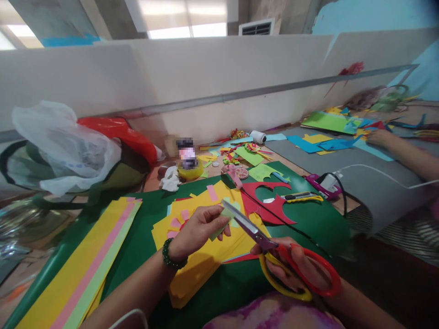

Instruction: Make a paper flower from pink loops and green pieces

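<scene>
My left hand (199, 228), with a dark bead bracelet at the wrist, pinches a small light green paper piece (221, 223) above yellow sheets (202, 260). My right hand (291, 269) grips scissors (264, 242) with red and yellow handles. Their blades point up-left and meet the green piece. Both hands hover over a large dark green sheet (308, 224) on the table. A red cut-out paper shape (267, 201) lies just beyond the scissors.
Long yellow, pink and pale green strips (89, 265) lie at the left. A utility knife (303, 197), paper scraps, a yellow tape roll (190, 171) and plastic bags (65, 146) crowd the table. Another person's arm (404, 153) reaches over blue and green papers at right.
</scene>
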A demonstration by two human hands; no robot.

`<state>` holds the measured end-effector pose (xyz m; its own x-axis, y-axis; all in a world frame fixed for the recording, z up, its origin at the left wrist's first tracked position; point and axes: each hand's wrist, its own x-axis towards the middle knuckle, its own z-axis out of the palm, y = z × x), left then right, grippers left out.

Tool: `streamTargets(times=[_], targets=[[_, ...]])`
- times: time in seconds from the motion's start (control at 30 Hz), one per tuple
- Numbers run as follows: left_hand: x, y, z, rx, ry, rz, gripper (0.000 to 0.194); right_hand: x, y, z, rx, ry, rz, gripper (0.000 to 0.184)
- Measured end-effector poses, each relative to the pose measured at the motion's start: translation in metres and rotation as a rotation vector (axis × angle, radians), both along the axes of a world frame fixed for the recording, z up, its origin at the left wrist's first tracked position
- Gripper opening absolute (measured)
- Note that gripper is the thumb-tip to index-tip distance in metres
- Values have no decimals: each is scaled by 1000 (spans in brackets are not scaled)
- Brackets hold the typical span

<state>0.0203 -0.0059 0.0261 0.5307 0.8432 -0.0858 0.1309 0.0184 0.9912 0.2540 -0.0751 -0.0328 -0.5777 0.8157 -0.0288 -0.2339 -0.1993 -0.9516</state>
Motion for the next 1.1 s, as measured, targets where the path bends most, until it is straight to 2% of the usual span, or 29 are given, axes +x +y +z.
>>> streamTargets(times=[0.07, 0.13, 0.17, 0.23, 0.3, 0.33, 0.43, 0.53, 0.77, 0.97, 1.03, 1.1], targets=[[-3, 1, 2, -13, 3, 0, 38, 7, 1, 4, 59, 18, -105, 82], [-8, 4, 7, -17, -18, 72, 37, 21, 6, 10, 175, -101, -339, 79], [-11, 6, 10, -11, -35, 136, 36, 29, 10, 13, 253, -226, -471, 75], [-18, 10, 16, 16, -73, 274, 34, 48, 20, 19, 417, -657, -645, 58], [-24, 13, 22, 61, -90, 371, 34, 63, 32, 20, 569, -1084, -680, 50], [-26, 15, 24, 89, -86, 402, 34, 68, 38, 20, 607, -1258, -653, 49], [-28, 16, 26, 185, -39, 443, 33, 73, 51, 14, 635, -1565, -518, 51], [-27, 17, 25, 208, 6, 418, 35, 70, 58, 9, 654, -1636, -433, 49], [-15, 20, 23, 145, 89, 312, 33, 70, 72, -3, 616, -1741, -426, 45], [1, 21, 12, 5, 50, 335, 34, 71, 74, -10, 688, -1701, -408, 39], [4, 21, 7, 7, 55, 341, 35, 72, 71, -9, 701, -1673, -425, 36], [7, 20, 3, 53, 81, 339, 33, 68, 66, -8, 762, -1563, -502, 32]])
